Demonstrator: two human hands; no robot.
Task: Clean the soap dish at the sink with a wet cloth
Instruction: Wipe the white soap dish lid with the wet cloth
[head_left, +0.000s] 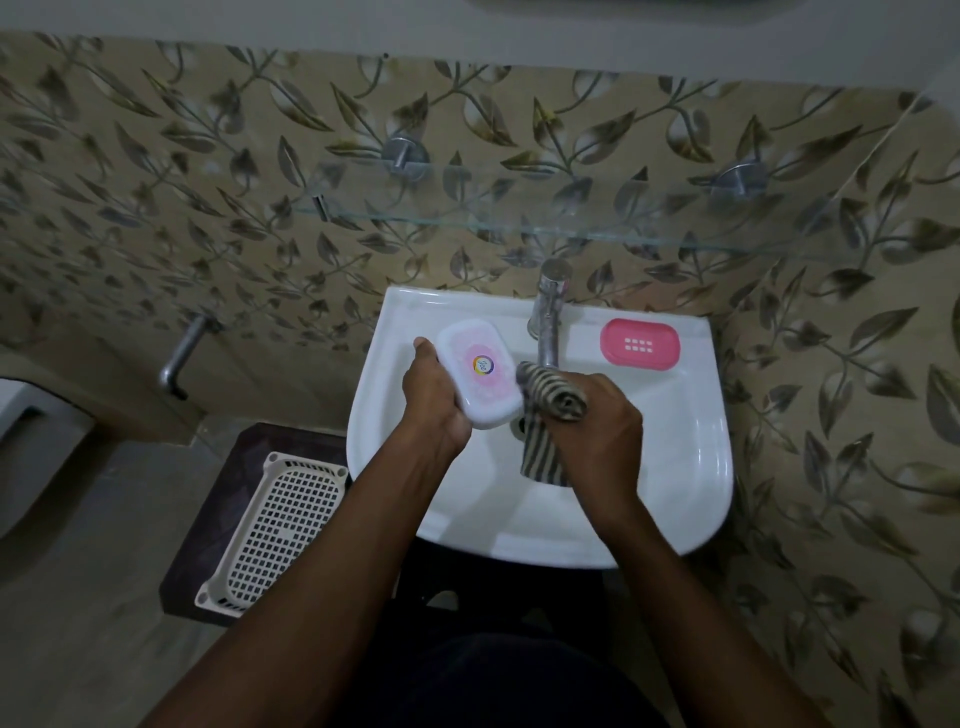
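Note:
Over the white sink (691, 457), my left hand (434, 400) grips a white soap dish lid (479, 374) with a pink pattern and a round sticker, tilted with its top facing me. My right hand (605, 431) holds a striped grey and cream cloth (550, 400) bunched around the fingers, its tip touching the lid's right edge while the rest hangs into the basin. A pink soap dish tray (640, 343) with drain slots lies on the sink's back rim, right of the tap.
A metal tap (548, 317) stands at the sink's back centre, just above the cloth. A glass shelf (519, 223) juts from the leaf-patterned tile wall above. A white plastic basket (275, 525) rests on a dark stool at lower left, beside a wall pipe (179, 358).

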